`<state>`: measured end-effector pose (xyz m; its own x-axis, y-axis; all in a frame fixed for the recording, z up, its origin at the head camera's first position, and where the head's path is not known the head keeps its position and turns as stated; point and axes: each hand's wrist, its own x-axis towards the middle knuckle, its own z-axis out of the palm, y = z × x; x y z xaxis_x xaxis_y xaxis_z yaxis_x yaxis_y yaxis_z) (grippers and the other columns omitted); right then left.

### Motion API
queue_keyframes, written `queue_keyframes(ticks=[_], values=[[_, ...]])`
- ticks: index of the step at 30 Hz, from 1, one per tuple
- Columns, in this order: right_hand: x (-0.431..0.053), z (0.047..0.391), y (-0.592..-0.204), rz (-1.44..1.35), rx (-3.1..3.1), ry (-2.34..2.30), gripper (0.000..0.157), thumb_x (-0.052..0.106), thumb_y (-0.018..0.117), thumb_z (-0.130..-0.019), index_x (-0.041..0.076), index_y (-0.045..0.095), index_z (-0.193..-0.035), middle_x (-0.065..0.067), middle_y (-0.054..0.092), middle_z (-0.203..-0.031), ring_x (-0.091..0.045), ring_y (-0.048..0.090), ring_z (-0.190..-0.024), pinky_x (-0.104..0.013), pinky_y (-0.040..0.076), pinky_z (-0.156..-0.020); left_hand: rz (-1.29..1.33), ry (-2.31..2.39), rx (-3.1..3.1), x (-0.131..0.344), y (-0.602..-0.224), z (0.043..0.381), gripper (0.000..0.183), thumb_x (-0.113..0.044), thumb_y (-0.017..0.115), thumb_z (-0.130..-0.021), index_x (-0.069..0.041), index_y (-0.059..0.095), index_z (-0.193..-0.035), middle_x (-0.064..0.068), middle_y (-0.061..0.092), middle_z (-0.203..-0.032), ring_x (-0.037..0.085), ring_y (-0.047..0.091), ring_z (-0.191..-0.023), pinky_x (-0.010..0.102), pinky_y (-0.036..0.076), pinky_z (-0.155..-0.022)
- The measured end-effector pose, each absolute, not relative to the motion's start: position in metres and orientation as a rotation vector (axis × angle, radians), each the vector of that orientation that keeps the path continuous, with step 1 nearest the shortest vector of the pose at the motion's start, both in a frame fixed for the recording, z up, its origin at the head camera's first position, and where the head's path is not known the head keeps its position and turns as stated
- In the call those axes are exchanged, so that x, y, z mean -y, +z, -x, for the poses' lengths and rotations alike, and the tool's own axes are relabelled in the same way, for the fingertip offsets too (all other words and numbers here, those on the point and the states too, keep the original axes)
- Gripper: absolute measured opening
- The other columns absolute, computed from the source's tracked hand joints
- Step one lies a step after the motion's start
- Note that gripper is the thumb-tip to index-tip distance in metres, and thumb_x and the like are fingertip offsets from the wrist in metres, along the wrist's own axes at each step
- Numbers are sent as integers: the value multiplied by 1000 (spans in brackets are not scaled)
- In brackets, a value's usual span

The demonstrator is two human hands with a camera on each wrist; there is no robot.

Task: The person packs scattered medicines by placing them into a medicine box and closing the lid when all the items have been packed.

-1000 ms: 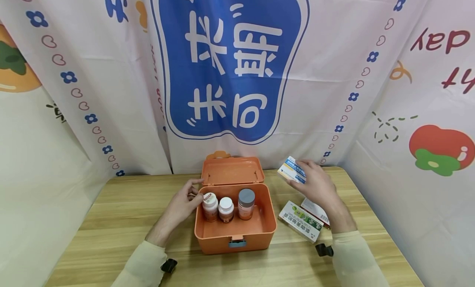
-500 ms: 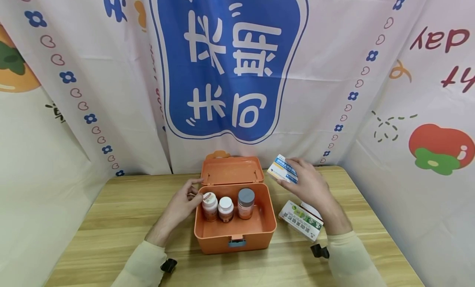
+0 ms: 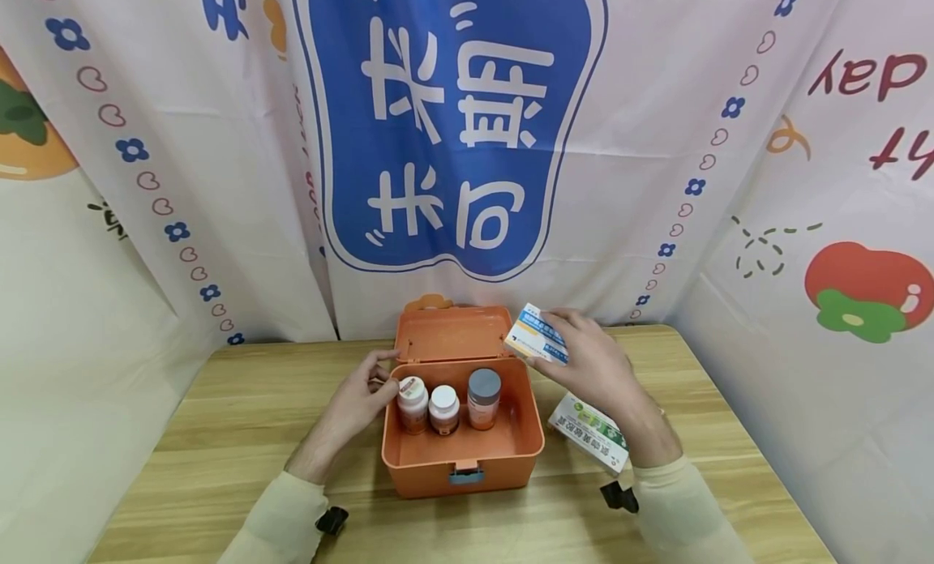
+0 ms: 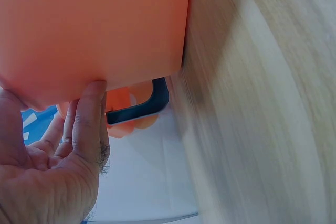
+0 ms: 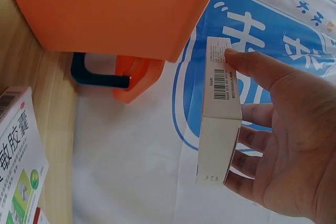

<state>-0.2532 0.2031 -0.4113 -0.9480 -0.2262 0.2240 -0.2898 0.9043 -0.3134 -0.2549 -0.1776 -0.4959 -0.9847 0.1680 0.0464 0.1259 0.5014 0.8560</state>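
An orange storage box (image 3: 503,473) stands on the table with its lid (image 3: 456,335) folded back. Inside, along its left and middle, are two white-capped bottles (image 3: 413,402) (image 3: 444,414) and a grey-capped one (image 3: 484,398). My left hand (image 3: 353,410) holds the rim at the back left corner; in the left wrist view its fingers (image 4: 89,119) touch the outer wall. My right hand (image 3: 594,365) pinches a small white, blue and yellow medicine box (image 3: 536,339) between thumb and fingers. It is raised at the back right corner of the storage box, overlapping the lid's edge.
A white and green medicine carton (image 3: 589,436) lies on the table right of the storage box, partly behind my right forearm. A dark handle (image 5: 102,78) hangs at the storage box's back. A printed cloth (image 3: 613,248) hangs behind the table (image 3: 219,467).
My right hand has moved left with the medicine box, from over the table to beside the storage box's lid. The left hand stays on the rim.
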Motion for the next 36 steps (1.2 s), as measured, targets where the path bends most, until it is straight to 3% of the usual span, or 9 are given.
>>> queue_keyframes(ticks=[18, 36], values=[[-175, 239, -402, -535, 2876, 446, 81, 61, 76, -89, 25, 51, -157, 2, 54, -156, -25, 56, -139, -54, 53, -110, -271, 1549, -2670, 177, -492, 254, 51, -13, 61, -103, -14, 50, -153, 18, 69, -110, 17, 67, -87, 24, 52, -71], [-146, 224, -404, -695, 2860, 335, 79, 62, 77, -88, 28, 53, -155, 7, 55, -155, -21, 58, -136, -49, 56, -105, -259, 1514, -2692, 177, -493, 253, 52, -15, 62, -103, -15, 50, -153, 15, 70, -110, 17, 67, -90, 25, 52, -77]])
